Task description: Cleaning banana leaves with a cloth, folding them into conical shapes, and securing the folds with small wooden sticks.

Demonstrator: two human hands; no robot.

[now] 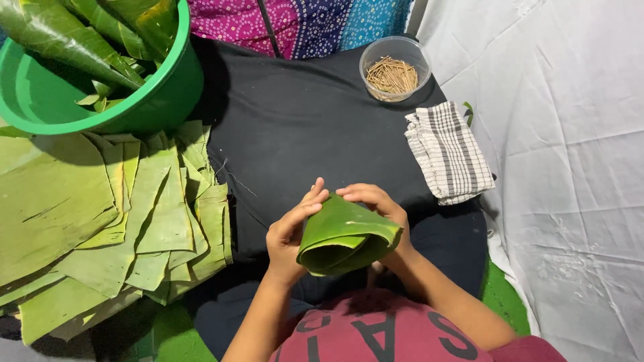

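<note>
Both my hands hold a green banana leaf piece (343,236) rolled into a cone, its open mouth facing me. My left hand (290,231) grips the cone's left side with fingers curled up over its top edge. My right hand (377,201) wraps over the top and right side, fingertips meeting the left hand's at the cone's far tip. The cone is held above a black cloth (295,127) that covers my lap area.
A pile of cut banana leaf pieces (114,214) lies at the left. A green plastic tub (161,94) with more leaves stands at the top left. A clear bowl of small wooden sticks (393,70) and a folded checked cloth (448,153) sit at the right.
</note>
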